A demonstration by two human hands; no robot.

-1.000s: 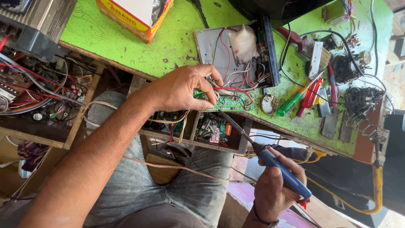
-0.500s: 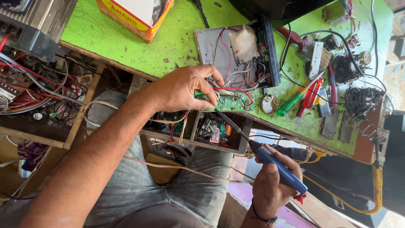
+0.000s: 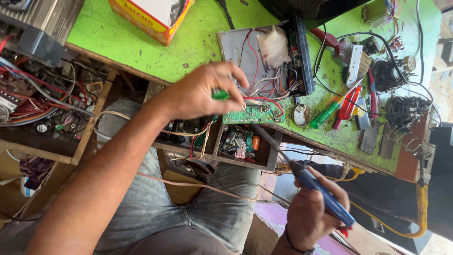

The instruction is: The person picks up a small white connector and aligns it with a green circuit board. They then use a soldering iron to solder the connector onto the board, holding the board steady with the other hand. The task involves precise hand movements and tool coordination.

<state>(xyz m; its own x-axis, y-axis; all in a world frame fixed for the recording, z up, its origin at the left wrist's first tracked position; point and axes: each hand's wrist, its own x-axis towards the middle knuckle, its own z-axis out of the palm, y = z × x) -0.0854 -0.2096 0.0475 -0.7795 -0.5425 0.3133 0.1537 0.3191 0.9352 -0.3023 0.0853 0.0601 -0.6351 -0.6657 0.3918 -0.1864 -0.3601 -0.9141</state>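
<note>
at the near edge of the green desk [image 3: 141,38] lies a small green circuit board [image 3: 252,114], with red, black and white wires rising from it. the left hand [image 3: 203,89] presses down just left of the board, fingers curled around a small green part [image 3: 220,95]. the right hand [image 3: 314,212], below the board, grips a blue-handled soldering iron [image 3: 321,196] whose tip reaches the board. above the board sits an opened grey device [image 3: 264,56]; to the board's right lie green and red screwdrivers [image 3: 337,107].
</note>
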